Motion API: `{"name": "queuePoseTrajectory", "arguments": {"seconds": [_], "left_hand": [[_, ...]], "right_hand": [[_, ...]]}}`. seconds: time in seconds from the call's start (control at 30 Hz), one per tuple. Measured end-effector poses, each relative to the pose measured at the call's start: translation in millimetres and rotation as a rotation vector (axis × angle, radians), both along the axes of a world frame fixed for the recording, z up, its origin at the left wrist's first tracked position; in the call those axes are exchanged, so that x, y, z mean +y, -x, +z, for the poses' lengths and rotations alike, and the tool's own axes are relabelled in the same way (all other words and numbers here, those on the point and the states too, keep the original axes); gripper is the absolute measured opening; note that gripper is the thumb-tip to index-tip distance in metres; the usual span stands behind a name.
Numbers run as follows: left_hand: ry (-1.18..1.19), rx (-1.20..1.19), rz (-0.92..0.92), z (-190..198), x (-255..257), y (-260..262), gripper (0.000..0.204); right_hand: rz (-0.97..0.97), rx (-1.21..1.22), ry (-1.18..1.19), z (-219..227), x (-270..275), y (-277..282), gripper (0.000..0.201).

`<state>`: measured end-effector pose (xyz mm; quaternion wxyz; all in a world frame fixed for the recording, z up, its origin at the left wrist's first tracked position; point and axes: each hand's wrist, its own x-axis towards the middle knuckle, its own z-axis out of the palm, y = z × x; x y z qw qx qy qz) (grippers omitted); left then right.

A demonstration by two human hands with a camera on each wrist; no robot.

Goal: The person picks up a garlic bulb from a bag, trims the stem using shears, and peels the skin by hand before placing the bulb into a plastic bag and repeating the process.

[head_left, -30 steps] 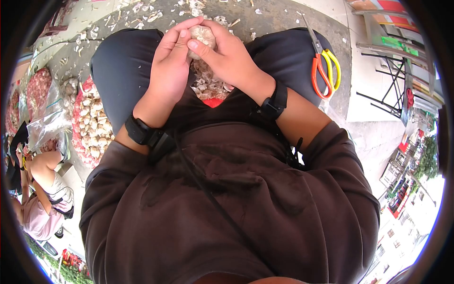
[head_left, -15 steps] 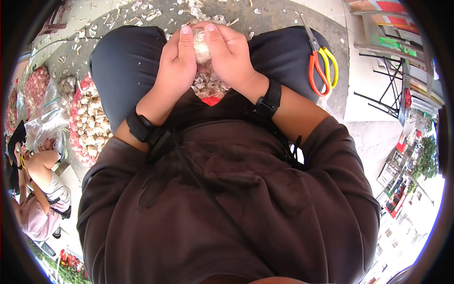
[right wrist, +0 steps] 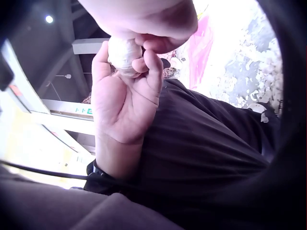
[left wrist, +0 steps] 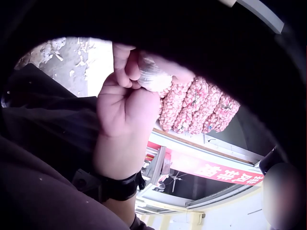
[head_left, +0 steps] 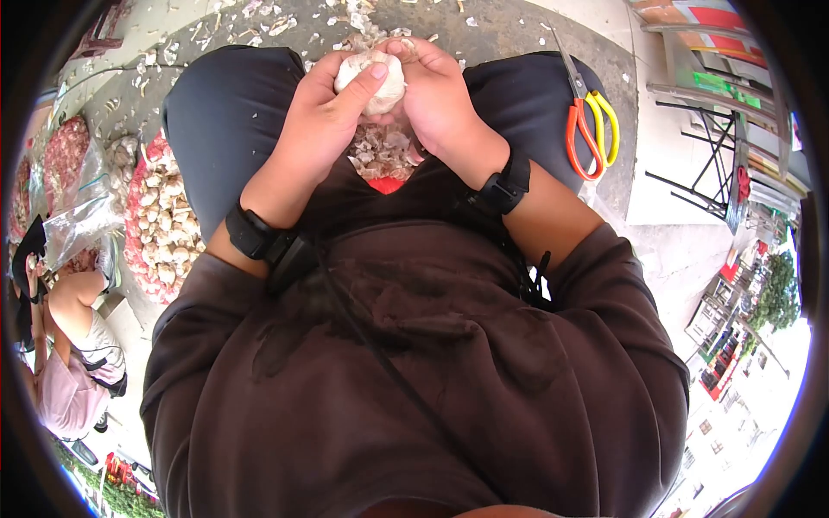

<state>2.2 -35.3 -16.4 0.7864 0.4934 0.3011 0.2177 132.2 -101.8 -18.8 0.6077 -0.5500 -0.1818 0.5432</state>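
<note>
A pale garlic bulb (head_left: 376, 84) is gripped by my left hand (head_left: 324, 116), whose thumb lies across its front in the head view. Beside the bulb, my right hand (head_left: 438, 99) has its fingers curled in, with a brownish flake of garlic skin (head_left: 403, 50) pinched at the thumb. In the right wrist view the bulb (right wrist: 124, 53) sits between the two hands, its papery surface partly covered by fingers. Below the hands, between the knees, lies a heap of garlic skins (head_left: 384, 154) over something red (head_left: 387, 185).
Scissors (head_left: 587, 129) with red and yellow handles rest by the right knee. A red net bag of garlic (head_left: 164, 224) stands to the left, beside clear plastic (head_left: 78, 224). Skin scraps litter the floor ahead. Another person (head_left: 78, 345) sits at far left. Stacked net bags (left wrist: 196, 105) show in the left wrist view.
Both thumbs were together on the bulb half a second ago. Now the bulb sits in the left hand, its face turned up, and the right thumb has come away to the right with a flake.
</note>
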Motion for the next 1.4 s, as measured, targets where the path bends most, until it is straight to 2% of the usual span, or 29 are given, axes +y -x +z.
{"name": "queuePoseTrajectory", "arguments": {"seconds": [0.1, 0.2, 0.3, 0.37, 0.47, 0.57, 0.6, 0.7, 0.77, 0.9, 0.97, 1.1, 1.2, 1.3, 1.4], "left_hand": [[0.036, -0.086, 0.056, 1.8, 1.6, 0.8, 0.032], [0.037, -0.155, 0.112, 2.8, 3.6, 0.1, 0.031], [0.137, -0.180, 0.149, 1.4, 4.5, -1.2, 0.033], [0.179, -0.143, 0.212, 4.6, -0.4, -4.3, 0.035], [0.199, -0.212, 0.156, -0.2, -2.6, -4.6, 0.039], [-0.030, -0.010, 0.091, -7.0, 0.0, -2.6, 0.038], [-0.003, -0.015, 0.077, -8.9, -0.2, -2.4, 0.037], [0.099, -0.065, 0.043, -13.6, -1.9, 0.0, 0.033], [0.198, -0.155, 0.026, -15.6, -2.1, 1.0, 0.030], [0.183, -0.182, 0.086, -9.1, -6.4, -2.3, 0.031], [0.153, -0.146, 0.101, -6.6, -9.1, -4.9, 0.033], [0.144, -0.130, 0.054, -5.8, -8.7, -5.3, 0.036], [0.157, -0.168, -0.003, -10.7, -2.8, -0.6, 0.038], [0.193, -0.198, 0.036, -4.5, -2.9, -1.6, 0.039], [0.246, -0.225, 0.121, 6.4, -4.1, -4.9, 0.040]], "right_hand": [[-0.063, -0.173, -0.073, -13.8, 2.3, 1.7, 0.029], [-0.107, 0.075, -0.080, -4.4, -0.4, 5.6, 0.029], [0.124, -0.571, -0.267, -11.0, -3.4, -1.4, 0.038], [0.161, -0.750, -0.188, -4.7, -5.0, 1.1, 0.045], [0.142, -0.919, -0.168, -1.4, -4.4, -0.3, 0.053], [0.040, -0.995, -0.246, -2.7, -0.7, -4.0, 0.055], [0.001, -1.013, -0.282, -2.9, 0.1, -4.4, 0.055], [0.058, -0.952, -0.148, -0.7, -4.3, 0.4, 0.055], [0.058, -0.932, -0.151, -1.0, -3.4, 1.1, 0.052], [-0.048, -0.736, -0.223, -12.2, -1.8, 6.0, 0.045], [-0.014, -0.718, -0.230, -14.8, -2.6, 4.6, 0.041], [-0.029, -0.756, -0.222, -11.3, -4.5, 3.2, 0.039], [-0.075, -0.671, -0.290, -4.4, -7.0, 3.9, 0.033], [-0.084, -0.493, -0.288, 2.0, -5.9, 5.2, 0.029], [-0.186, -0.236, -0.221, -18.1, 6.5, 6.0, 0.029]]}}
